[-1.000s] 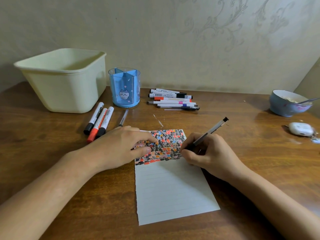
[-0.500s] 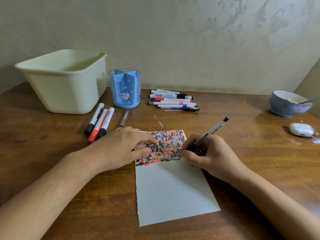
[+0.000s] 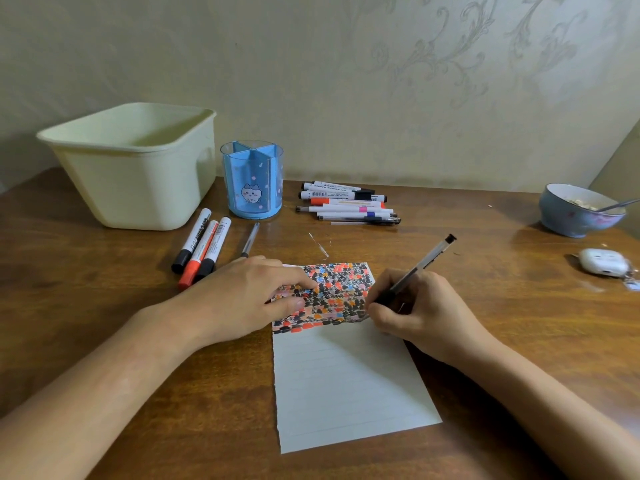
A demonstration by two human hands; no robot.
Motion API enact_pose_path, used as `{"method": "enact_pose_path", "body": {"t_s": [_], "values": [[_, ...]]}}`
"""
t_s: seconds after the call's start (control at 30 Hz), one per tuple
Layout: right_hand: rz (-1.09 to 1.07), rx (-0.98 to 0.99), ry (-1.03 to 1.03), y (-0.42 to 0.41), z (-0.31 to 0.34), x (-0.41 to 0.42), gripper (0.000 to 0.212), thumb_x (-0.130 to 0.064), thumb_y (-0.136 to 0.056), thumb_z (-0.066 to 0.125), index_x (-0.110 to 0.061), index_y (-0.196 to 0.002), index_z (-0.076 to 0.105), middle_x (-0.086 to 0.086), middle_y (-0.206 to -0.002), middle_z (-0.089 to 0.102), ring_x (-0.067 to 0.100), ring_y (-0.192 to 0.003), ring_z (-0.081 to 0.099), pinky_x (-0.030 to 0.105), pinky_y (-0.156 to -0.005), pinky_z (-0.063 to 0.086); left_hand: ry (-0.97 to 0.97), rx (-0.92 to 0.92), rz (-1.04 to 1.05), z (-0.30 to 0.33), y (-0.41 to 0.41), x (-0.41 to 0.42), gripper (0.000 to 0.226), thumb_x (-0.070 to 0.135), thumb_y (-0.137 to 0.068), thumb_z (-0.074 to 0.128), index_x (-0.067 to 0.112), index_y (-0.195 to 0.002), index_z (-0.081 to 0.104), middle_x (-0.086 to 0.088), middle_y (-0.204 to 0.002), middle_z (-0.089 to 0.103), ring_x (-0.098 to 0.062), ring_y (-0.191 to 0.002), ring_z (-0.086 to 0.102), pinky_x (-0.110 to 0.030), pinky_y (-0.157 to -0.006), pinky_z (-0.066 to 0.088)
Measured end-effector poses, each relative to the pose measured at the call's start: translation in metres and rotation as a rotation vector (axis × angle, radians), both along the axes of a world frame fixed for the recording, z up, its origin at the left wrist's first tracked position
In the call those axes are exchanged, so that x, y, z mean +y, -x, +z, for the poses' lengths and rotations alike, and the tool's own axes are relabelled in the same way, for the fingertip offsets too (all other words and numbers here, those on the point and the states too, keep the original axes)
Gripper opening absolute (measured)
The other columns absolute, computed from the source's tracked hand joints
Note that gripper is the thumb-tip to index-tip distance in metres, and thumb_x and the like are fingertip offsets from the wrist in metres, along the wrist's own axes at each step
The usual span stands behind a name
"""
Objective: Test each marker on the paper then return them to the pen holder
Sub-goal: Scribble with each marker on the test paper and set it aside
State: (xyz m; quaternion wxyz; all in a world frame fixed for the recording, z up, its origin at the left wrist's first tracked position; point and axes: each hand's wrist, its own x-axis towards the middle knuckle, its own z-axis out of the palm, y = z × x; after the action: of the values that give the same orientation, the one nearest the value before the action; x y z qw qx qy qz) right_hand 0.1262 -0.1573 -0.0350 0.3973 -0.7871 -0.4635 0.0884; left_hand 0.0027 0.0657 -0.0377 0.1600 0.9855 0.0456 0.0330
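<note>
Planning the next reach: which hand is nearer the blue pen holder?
Left. The left hand lies on the paper, below the pen holder; the right hand, gripping a pen, is farther right.

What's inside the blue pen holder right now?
The pen holder shows only its divider walls, with no markers standing in the visible compartments. The compartment floors are hidden from this angle.

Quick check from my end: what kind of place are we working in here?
Most likely a home room, at a wooden table pushed against a wall with patterned wallpaper. A bowl with a spoon in it and a small white earbud case lie beside the work, which suggests a lived-in room.
</note>
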Motion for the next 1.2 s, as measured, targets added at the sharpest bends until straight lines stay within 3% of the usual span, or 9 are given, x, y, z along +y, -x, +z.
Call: {"method": "enact_pose_path", "body": {"t_s": [0.33,0.9,1.07,1.2], "values": [[0.019,0.000,0.003,0.000,0.000,0.000,0.022,-0.008,-0.085,0.072,-0.028,-0.075,0.069,-0.009,-0.072,0.070,0.002,-0.068,0.066,0.009,-0.062,0.047,0.005,-0.002,0.005,0.000,0.000,0.000,0.035,0.051,-0.097,0.049,0.055,-0.131,0.047,0.025,-0.084,0.045,0.009,-0.087,0.043,-0.022,-0.076,0.034],[0.012,-0.005,0.019,-0.003,-0.002,0.000,0.017,-0.010,-0.084,0.073,-0.025,-0.076,0.071,-0.009,-0.074,0.072,0.003,-0.072,0.067,0.010,-0.063,0.049,0.003,-0.001,0.000,0.001,0.000,-0.002,0.035,0.050,-0.097,0.049,0.053,-0.132,0.048,0.029,-0.083,0.042,0.012,-0.088,0.041,-0.024,-0.081,0.034],[0.000,0.040,-0.010,-0.005,-0.003,0.000,0.014,-0.011,-0.085,0.071,-0.024,-0.079,0.069,-0.010,-0.072,0.070,0.006,-0.065,0.066,0.019,-0.060,0.052,0.026,-0.015,-0.015,0.001,0.001,-0.002,0.032,0.050,-0.097,0.050,0.055,-0.129,0.049,0.025,-0.079,0.043,0.010,-0.088,0.043,-0.024,-0.081,0.035],[-0.010,0.142,-0.106,-0.009,-0.003,0.001,0.008,-0.016,-0.089,0.072,-0.018,-0.092,0.064,-0.003,-0.075,0.069,0.015,-0.063,0.067,0.030,-0.061,0.057,0.036,-0.034,-0.013,0.000,0.000,-0.002,0.035,0.051,-0.096,0.051,0.053,-0.131,0.051,0.021,-0.079,0.046,0.009,-0.087,0.045,-0.020,-0.074,0.034]]}}
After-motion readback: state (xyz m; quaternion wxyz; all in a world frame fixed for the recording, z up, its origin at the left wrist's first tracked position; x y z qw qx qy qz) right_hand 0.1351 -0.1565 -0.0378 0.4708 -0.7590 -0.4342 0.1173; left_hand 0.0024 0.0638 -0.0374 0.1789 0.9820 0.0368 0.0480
